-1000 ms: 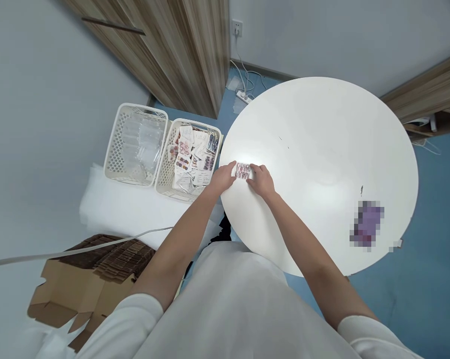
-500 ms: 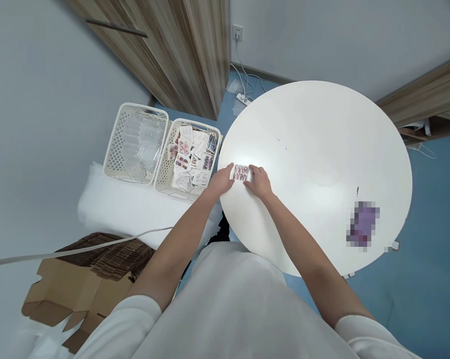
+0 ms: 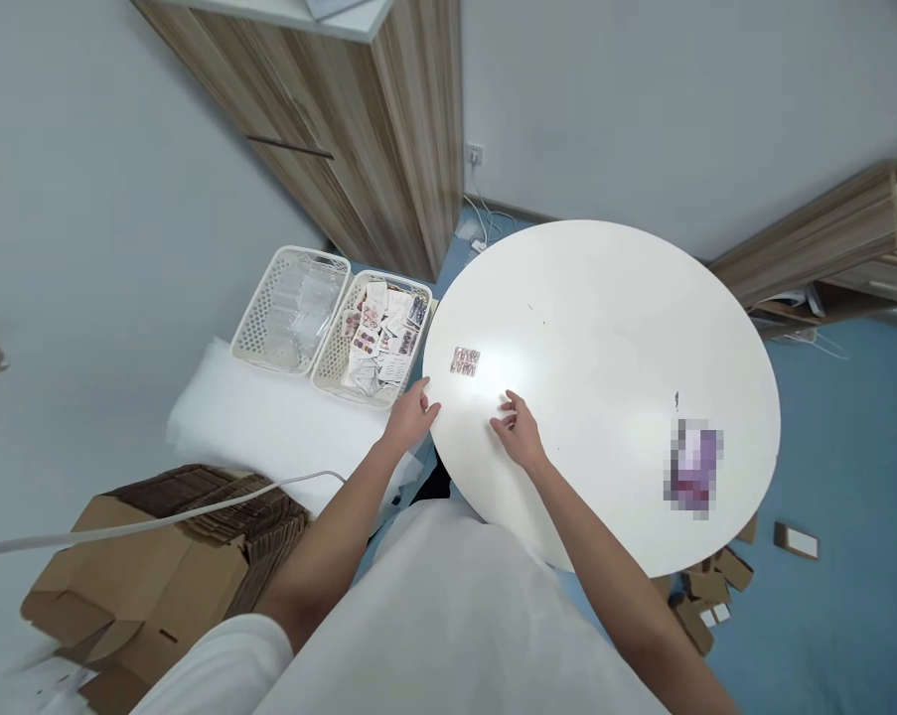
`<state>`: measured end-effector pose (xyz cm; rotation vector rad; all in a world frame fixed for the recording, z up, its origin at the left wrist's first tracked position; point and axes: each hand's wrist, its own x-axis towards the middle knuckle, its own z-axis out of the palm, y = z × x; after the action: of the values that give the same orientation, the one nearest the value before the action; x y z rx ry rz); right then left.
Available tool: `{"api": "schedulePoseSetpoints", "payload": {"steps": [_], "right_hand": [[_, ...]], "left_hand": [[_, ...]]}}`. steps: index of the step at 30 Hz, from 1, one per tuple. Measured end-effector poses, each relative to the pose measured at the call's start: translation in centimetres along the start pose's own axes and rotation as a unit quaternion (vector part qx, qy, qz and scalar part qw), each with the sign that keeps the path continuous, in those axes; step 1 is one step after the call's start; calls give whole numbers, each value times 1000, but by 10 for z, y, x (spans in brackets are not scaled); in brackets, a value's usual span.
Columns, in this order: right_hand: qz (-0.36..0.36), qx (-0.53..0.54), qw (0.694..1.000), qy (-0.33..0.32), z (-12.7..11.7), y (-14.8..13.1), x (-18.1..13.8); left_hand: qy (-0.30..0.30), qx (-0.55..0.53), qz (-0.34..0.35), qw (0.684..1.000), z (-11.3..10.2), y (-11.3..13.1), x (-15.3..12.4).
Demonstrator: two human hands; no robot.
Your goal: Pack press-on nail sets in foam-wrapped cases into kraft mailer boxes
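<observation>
A small flat pack with two rows of pinkish, glossy pieces (image 3: 464, 361) lies on the left part of the round white table (image 3: 604, 328). Neither hand touches it. My left hand (image 3: 409, 417) is at the table's left edge, just below and left of the pack, thumb and fingers apart and nothing in them. Over the tabletop, below and right of the pack, my right hand (image 3: 521, 435) is open with its fingers curved and parted. It holds nothing.
Left of the table, a white basket (image 3: 329, 372) holds many carded packs; another basket (image 3: 243, 338) holds clear plastic sleeves. Both stand by white foam wrap (image 3: 217, 407). Flattened cardboard boxes (image 3: 142, 566) lie lower left. A blurred purple item (image 3: 695, 462) rests on the table's right.
Both hands have let go of the small pack and drawn back toward my body, moving apart from it. The pack stays on the table. The camera view has shifted and tilted up.
</observation>
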<state>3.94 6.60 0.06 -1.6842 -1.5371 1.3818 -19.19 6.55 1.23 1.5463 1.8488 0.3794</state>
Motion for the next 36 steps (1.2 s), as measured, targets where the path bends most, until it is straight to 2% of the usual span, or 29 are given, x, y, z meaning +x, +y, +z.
{"api": "schedulePoseSetpoints", "payload": {"steps": [4, 9, 17, 23, 26, 32, 36], "right_hand": [[-7, 8, 999, -30, -3, 1, -22], [-22, 2, 995, -94, 4, 2, -28], [-64, -21, 990, -123, 26, -28, -26], [-94, -57, 987, -116, 65, -60, -30], [-137, -93, 977, -131, 91, -84, -31], [-248, -193, 941, -128, 146, -139, -26], [-297, -250, 912, -132, 170, -165, -13]], "left_hand": [[21, -19, -38, 999, -9, 1, -25], [66, -22, -64, 996, -21, -3, -56], [138, -32, -81, 987, -49, -42, -104], [171, -40, -95, 980, -71, -83, -120], [185, -48, -84, 978, -87, -97, -126], [220, -70, -76, 970, -127, -114, -146], [269, -93, -87, 955, -145, -125, -143]]}}
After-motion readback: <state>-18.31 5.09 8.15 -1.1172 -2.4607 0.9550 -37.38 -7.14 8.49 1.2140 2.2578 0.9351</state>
